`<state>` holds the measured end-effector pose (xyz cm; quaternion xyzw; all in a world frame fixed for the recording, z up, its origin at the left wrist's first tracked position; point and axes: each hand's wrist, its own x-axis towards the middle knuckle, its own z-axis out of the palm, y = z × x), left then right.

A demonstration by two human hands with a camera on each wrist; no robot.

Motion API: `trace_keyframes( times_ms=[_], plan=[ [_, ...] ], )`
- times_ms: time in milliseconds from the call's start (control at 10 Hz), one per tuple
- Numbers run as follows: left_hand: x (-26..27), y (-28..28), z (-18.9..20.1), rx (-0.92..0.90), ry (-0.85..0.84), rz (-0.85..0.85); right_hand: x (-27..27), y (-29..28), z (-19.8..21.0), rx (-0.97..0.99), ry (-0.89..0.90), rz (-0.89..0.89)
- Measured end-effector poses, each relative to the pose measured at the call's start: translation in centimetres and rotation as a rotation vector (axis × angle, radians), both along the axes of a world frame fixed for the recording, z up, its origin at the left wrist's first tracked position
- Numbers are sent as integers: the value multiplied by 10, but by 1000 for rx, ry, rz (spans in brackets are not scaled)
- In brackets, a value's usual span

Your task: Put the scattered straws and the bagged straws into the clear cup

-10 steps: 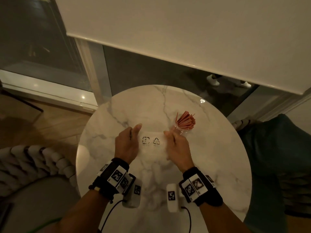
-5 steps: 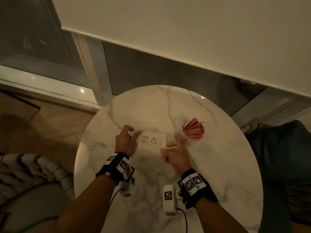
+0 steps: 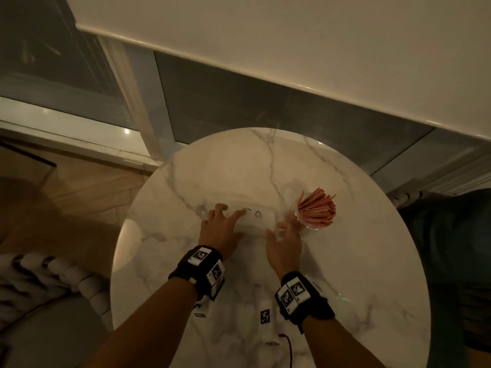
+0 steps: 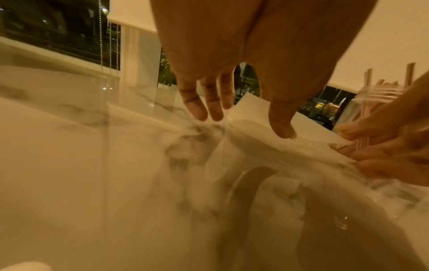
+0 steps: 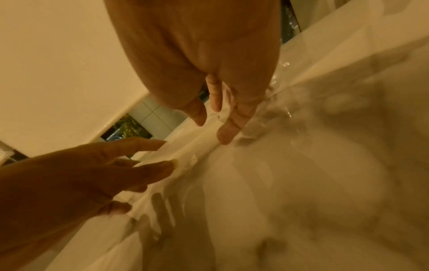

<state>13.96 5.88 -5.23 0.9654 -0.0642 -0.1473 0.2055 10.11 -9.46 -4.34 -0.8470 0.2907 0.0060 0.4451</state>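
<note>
Head view shows a round marble table (image 3: 345,274) with both hands laid at the ends of a flat clear bag (image 3: 256,217) printed with two recycling marks. The left hand (image 3: 219,231) has its fingers straight and spread, tips pressing the bag's left end; the left wrist view confirms the fingertips (image 4: 282,128) resting on the film and curling round nothing. The right hand (image 3: 285,241) sits at the bag's right end with fingers loosely extended, touching the film near the cup; it looks relaxed rather than pinching, though motion blur keeps me from being certain. Just beside that hand stands the clear cup (image 3: 305,219), upright, with a thick bunch of red straws (image 3: 317,209) fanning out of its mouth. By count: one cup, one bag, two hands, and one bundle of straws too dense to number. No loose straw shows on the marble, and I cannot tell whether anything remains inside the bag, which looks flat. My judgement is that the task is near its end, with the straws already in the cup and the wrapper being flattened or checked. The next move, as I read it, calls for confirming that the bag is empty and setting it aside without knocking the top-heavy cup close by.
</note>
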Motion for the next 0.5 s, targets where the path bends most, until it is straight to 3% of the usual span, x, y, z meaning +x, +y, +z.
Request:
trace_keyframes(
  times_ms=[200, 500],
  plan=[
    [-4, -8, 3, 48, -74, -92, -20, -3, 10, -32, -10, 70],
    [-15, -10, 19, 62, -24, -131, -40, -26, 6, -77, 198, 208]
  ],
)
